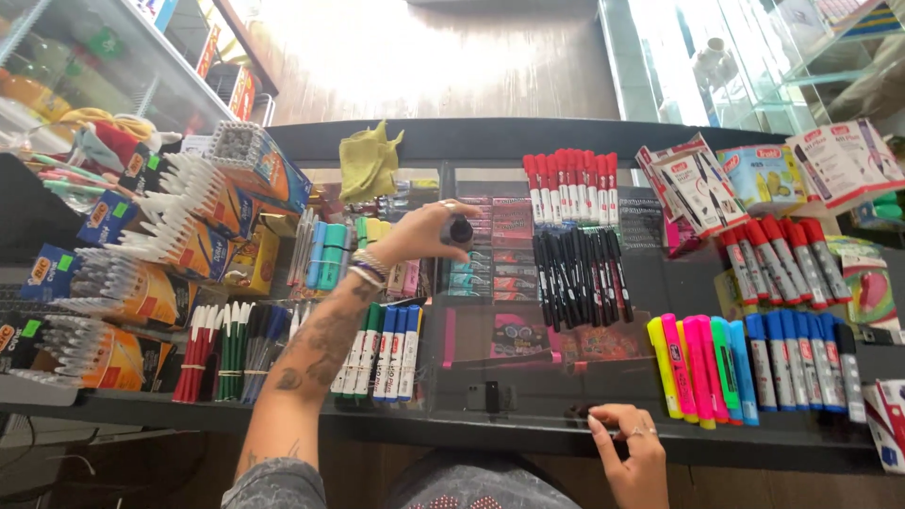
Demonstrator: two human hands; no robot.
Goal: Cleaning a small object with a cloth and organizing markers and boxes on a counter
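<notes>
Since nearest comes first: right hand resting on near edge of desk, fingers curled loosely over edge, holding nothing; small dark bit under fingertips, too blurred to name.

Just beyond, on the desk's glass top: highlighters in yellow, pink, green at near right, touching side by side, blue markers next to them. Near left: blue-capped markers and rubber-banded pens, forearm passing above them.

Mid-desk: left hand raised over the glass, fingers closed round a black marker, dark cap end poking out toward right. Pinch grip near cap, thumb and forefinger doing the work. Row of black markers lying just right of it, red markers farther behind.

Handling, as judgement: light, stiff plastic barrel, smooth so somewhat slippery; not fragile. Best taken mid-barrel, not by cap, which could pull off. Round body likely to roll on glass if set down alone; butting against neighbours in the row should stop that.

Farther: boxed pens fanned out at far left, yellow cloth at far edge, marker packs far right.
</notes>
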